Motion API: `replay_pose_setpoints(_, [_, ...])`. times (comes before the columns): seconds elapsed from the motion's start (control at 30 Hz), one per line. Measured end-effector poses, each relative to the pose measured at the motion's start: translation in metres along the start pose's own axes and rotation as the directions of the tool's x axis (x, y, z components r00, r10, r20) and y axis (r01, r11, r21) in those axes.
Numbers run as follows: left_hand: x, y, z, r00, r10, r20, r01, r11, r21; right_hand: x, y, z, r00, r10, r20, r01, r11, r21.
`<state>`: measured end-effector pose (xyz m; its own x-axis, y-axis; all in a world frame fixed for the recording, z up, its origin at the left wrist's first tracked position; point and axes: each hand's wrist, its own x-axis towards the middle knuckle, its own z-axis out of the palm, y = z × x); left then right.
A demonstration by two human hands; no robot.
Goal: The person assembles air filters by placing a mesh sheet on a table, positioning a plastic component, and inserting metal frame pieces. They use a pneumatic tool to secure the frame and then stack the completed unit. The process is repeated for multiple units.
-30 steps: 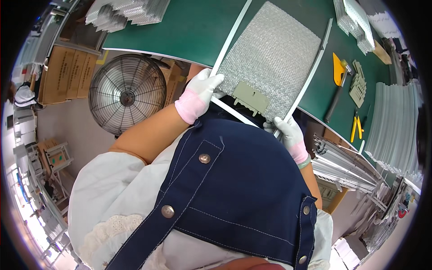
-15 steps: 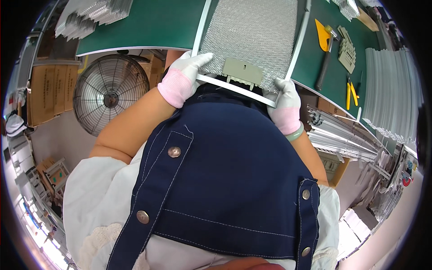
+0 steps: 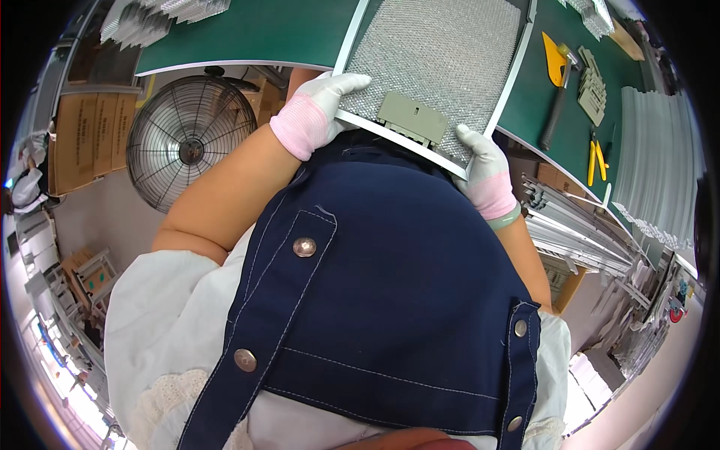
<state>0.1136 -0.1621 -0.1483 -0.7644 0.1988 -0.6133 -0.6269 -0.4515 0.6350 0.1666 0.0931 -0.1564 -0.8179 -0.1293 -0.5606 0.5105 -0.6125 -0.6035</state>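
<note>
A silver mesh filter panel [image 3: 442,52] lies within a white metal frame [image 3: 397,139], which reaches over the bench's near edge toward my body. On the mesh, near the frame's close bar, sits a grey-green plastic piece [image 3: 412,117] with short prongs toward that bar. My left hand [image 3: 324,101], in a white glove with a pink cuff, grips the frame's near left corner, thumb over the mesh. At the near right corner my right hand [image 3: 484,166], gloved alike, holds the frame with its thumb on the mesh edge. Fingers beneath the frame are hidden.
On the green bench [image 3: 247,37] at right lie a hammer [image 3: 556,105], a yellow scraper [image 3: 553,58], more plastic pieces [image 3: 592,88], yellow-handled pliers [image 3: 596,160] and stacked pale strips [image 3: 656,161]. Folded mesh [image 3: 135,26] is at left. A floor fan [image 3: 191,150] stands below.
The frame's near bar now sits closer to the mesh and plastic piece, and the gap there has narrowed. My right thumb has shifted slightly up along the mesh edge. The whole view has shifted a little.
</note>
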Motion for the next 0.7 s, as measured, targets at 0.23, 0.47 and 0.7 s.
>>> replay_pose_setpoints(0.23, [-0.005,0.01,0.0,0.989,-0.118,0.091,0.124,0.99,-0.064,0.008,-0.009,-0.016,0.988,0.125,0.093,-0.12,0.991,-0.06])
replay_pose_setpoints(0.47, [-0.007,-0.002,0.0,0.996,-0.034,0.079,0.028,0.997,0.078,-0.004,-0.003,-0.012,0.993,-0.083,-0.089,0.058,0.965,-0.257])
replay_pose_setpoints(0.7, [-0.011,0.005,-0.005,0.968,-0.157,0.198,0.129,0.981,0.145,-0.031,0.0,0.001,0.987,0.035,-0.156,-0.046,0.997,-0.065])
